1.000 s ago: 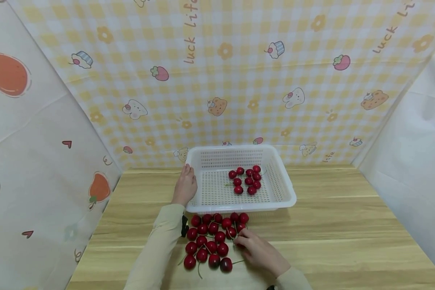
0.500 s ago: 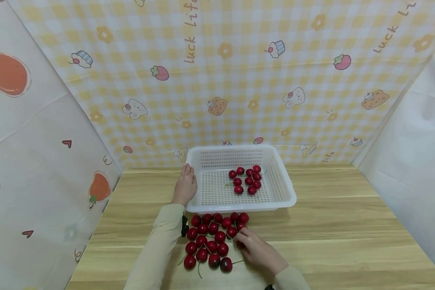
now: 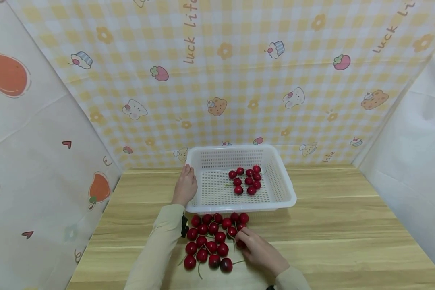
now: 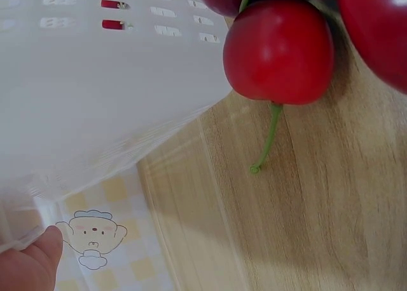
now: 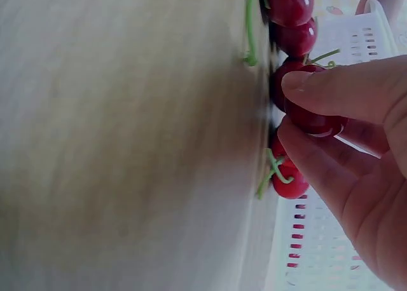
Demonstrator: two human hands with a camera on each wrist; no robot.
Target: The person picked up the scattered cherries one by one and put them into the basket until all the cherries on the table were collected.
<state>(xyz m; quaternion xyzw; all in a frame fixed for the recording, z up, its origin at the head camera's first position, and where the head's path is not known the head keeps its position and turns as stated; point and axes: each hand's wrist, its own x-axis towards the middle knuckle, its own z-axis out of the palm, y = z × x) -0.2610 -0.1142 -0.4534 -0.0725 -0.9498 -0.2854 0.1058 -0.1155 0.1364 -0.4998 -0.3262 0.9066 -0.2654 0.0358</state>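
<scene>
My right hand (image 3: 259, 250) pinches a dark red cherry (image 5: 313, 121) between thumb and fingers, at the right side of a group of loose cherries. Most of that cherry is covered by the hand in the head view. My left hand (image 3: 185, 186) holds the left rim of a white plastic basket (image 3: 239, 208), its fingers over the edge. Several cherries (image 3: 249, 181) lie inside the basket, right of its middle. The loose cherries (image 3: 213, 228) sit on the table just in front of the basket, some with green stems.
The wooden table (image 3: 333, 225) carries everything. A yellow-checked cloth (image 3: 217, 72) hangs right behind the basket. White cloths (image 3: 50, 145) stand at the left and right sides. A stemmed cherry (image 4: 280, 53) lies close by the basket's wall in the left wrist view.
The right hand has shifted very slightly, staying at the same cherry by the group's right side. The left hand and the basket have not moved.
</scene>
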